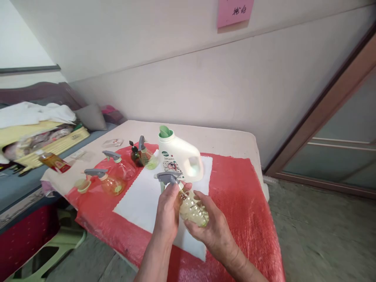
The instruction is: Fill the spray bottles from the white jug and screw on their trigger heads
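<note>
I hold a small clear spray bottle [192, 209] with pale yellow liquid above a white cloth [141, 199]. My right hand [213, 227] wraps round its ribbed body from below. My left hand [169, 211] grips the neck just under the grey trigger head [168, 178], fingers closed. The bottle is tilted, its head pointing up and left. Behind it a white detergent jug [179, 156] with a green cap stands upright on the cloth.
Three more spray bottles [113, 182] and a small dark bottle [135, 154] stand at the left on the red mat [246, 203]. A small green cup [82, 185] lies beside them. Bedding is piled on a bed at the far left. A wall runs behind the table.
</note>
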`<action>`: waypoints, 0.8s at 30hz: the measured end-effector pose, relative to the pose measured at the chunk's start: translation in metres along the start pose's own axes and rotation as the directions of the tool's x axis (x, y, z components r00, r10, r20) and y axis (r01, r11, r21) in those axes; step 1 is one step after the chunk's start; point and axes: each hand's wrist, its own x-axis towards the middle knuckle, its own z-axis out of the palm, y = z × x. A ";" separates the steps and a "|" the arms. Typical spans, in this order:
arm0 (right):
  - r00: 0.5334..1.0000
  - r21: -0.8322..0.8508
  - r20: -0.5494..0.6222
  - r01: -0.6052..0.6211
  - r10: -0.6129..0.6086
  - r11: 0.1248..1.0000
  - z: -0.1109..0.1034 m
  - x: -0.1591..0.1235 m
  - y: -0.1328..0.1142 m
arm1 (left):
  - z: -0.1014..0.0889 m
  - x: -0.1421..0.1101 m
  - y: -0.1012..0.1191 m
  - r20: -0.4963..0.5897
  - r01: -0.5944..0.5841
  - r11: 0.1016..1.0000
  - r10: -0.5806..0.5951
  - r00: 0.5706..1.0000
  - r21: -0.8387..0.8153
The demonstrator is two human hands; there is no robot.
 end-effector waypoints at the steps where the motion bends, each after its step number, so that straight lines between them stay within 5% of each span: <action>1: 0.997 0.144 0.057 -0.067 0.059 0.987 -0.004 0.001 -0.004 | 0.000 -0.001 0.000 0.002 0.000 1.000 0.000 1.000 0.001; 5: 0.917 0.639 0.374 -0.363 0.139 0.678 -0.014 0.002 -0.016 | 0.004 -0.007 -0.003 0.033 0.037 0.998 -0.035 0.999 -0.050; 9: 0.871 0.746 0.442 -0.489 0.213 0.452 -0.008 0.000 -0.013 | 0.010 -0.010 -0.008 -0.115 -0.027 0.996 0.017 0.993 -0.086; 15: 0.881 0.830 0.378 -0.458 0.284 0.318 0.006 -0.006 -0.015 | -0.001 0.001 0.001 -0.388 -0.294 0.955 0.256 0.886 -0.042; 18: 0.897 0.843 0.317 -0.416 0.308 0.342 0.012 -0.009 -0.015 | -0.006 0.005 0.005 -0.410 -0.313 0.950 0.285 0.866 0.000; 21: 0.827 0.778 0.349 -0.518 0.441 0.355 0.019 -0.010 -0.007 | -0.005 0.001 0.004 -0.323 -0.275 0.959 0.282 0.904 0.066; 24: 0.746 0.701 0.420 -0.628 0.517 0.337 0.023 -0.010 -0.003 | -0.001 -0.003 0.001 -0.322 -0.306 0.942 0.335 0.886 0.139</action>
